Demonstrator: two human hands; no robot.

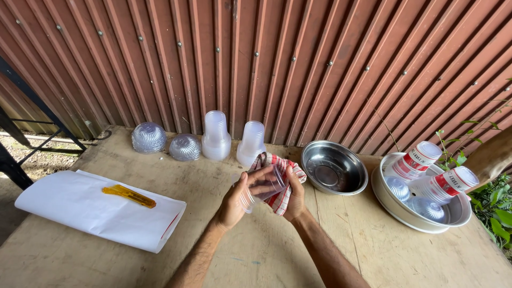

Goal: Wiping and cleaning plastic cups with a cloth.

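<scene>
Two bare hands meet over a rough wooden table [256,250] set against a rust-red corrugated wall [298,58]. At far left lies a folded white paper sheet [80,213] with a yellow utility knife [129,196] resting on it. Behind, two clear domed lids [149,137] sit beside two stacks of clear plastic cups [216,136]. At centre, the left hand [234,201] grips a clear plastic cup [265,186] held on its side above the table, while the right hand [294,198] clutches a red-and-white checked cloth [281,181] pressed against the cup. Further right stands a steel bowl [334,168], then a wide metal basin [405,213] holding printed cups [417,159] and domed lids.
</scene>
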